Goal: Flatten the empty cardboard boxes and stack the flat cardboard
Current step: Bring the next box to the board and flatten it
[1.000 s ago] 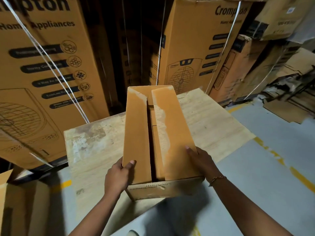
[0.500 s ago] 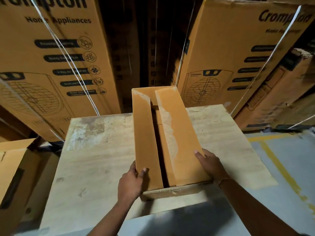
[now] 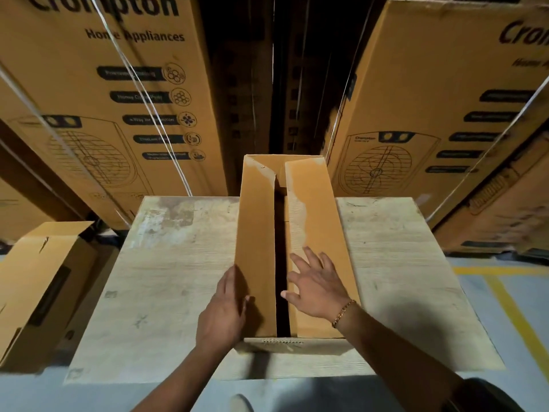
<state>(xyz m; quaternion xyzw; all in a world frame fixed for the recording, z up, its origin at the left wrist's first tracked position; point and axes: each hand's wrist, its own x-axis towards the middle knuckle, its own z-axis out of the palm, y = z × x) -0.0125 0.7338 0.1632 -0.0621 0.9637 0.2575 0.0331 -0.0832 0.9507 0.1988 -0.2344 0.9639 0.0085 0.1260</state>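
Warehouse or stockroom: tall strapped cartons printed "Crompton Home Appliances" are standing packed close together from 10 to 2 o'clock, and yellow lane lines are running across the grey floor at 4 o'clock.

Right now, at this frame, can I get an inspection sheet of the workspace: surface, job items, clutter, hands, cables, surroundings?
Surface: pale board, stained near its far left corner.
Job's things: box stands on the board, top flaps folded in, dark gap between them.
Clutter: open carton left of the board.
Hands: left hand grips the box's left edge, thumb on top; right hand lies flat, fingers spread, on the right flap.
Cables: nothing seen; white straps cross the cartons.
Surroundings: tall printed cartons behind; grey floor with a yellow line.
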